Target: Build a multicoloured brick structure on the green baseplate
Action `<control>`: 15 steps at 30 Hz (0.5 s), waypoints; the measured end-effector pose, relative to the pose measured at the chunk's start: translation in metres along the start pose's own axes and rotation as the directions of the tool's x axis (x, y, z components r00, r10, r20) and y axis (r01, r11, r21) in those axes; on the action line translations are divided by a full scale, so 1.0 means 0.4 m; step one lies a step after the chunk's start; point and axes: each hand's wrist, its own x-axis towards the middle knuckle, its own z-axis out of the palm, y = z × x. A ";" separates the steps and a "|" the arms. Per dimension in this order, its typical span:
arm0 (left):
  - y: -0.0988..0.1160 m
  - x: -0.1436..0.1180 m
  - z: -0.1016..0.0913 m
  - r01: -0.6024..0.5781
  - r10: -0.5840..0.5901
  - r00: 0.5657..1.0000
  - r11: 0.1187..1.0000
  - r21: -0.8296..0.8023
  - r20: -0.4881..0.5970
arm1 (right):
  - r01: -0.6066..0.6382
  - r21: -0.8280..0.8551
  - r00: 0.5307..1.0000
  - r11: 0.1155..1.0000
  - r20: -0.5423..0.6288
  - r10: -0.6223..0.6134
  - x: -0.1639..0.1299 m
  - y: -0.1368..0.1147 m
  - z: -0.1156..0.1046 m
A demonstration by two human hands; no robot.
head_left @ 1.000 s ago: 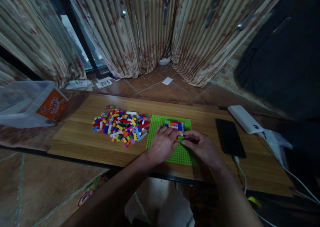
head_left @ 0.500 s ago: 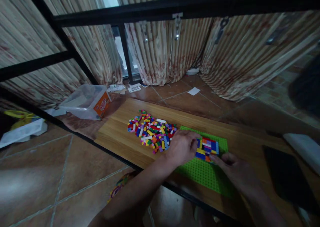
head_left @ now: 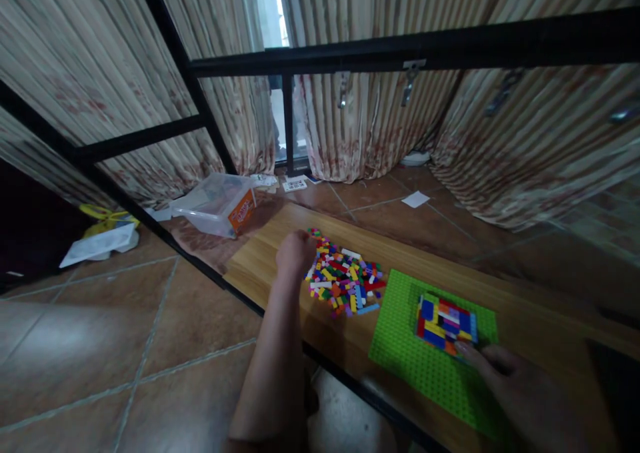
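Note:
My left hand [head_left: 296, 256] is over the left edge of a pile of small coloured toy bricks [head_left: 345, 280], its fingers curled down. Whatever may be between those fingertips is hidden. On a green studded baseplate [head_left: 400, 340] sits a rectangular build of toy bricks [head_left: 445, 323] in blue, red, yellow, orange and purple. The near right corner of this build is gripped by my right hand [head_left: 505, 373], thumb on its edge; the other fingers are partly hidden.
The bricks and baseplate lie on a long wooden board [head_left: 265, 253] with a dark frame edge. A clear plastic box [head_left: 215, 206] with an orange label stands beyond its left end. A dark flat object [head_left: 615, 386] lies at the right. Black frame bars [head_left: 350, 60] cross in front of curtains.
My left hand has left the brick build and moved left to the far side of the loose pile. My right hand stays at the build's near corner. The view has shifted left.

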 end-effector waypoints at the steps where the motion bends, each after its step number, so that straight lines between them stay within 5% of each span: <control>1: -0.028 0.010 -0.020 0.130 -0.133 0.991 0.986 0.107 0.018 | 0.012 -0.006 0.999 1.000 0.032 -0.012 0.001 -0.001 -0.003; 5: -0.104 0.019 -0.070 0.248 -0.275 0.960 0.918 0.309 0.045 | 0.037 -0.015 0.994 0.999 0.101 -0.035 0.006 0.003 -0.007; 15: -0.123 0.036 -0.051 0.161 -0.235 0.960 0.907 0.390 0.150 | -0.053 -0.028 0.989 0.998 0.140 0.056 0.005 0.020 0.005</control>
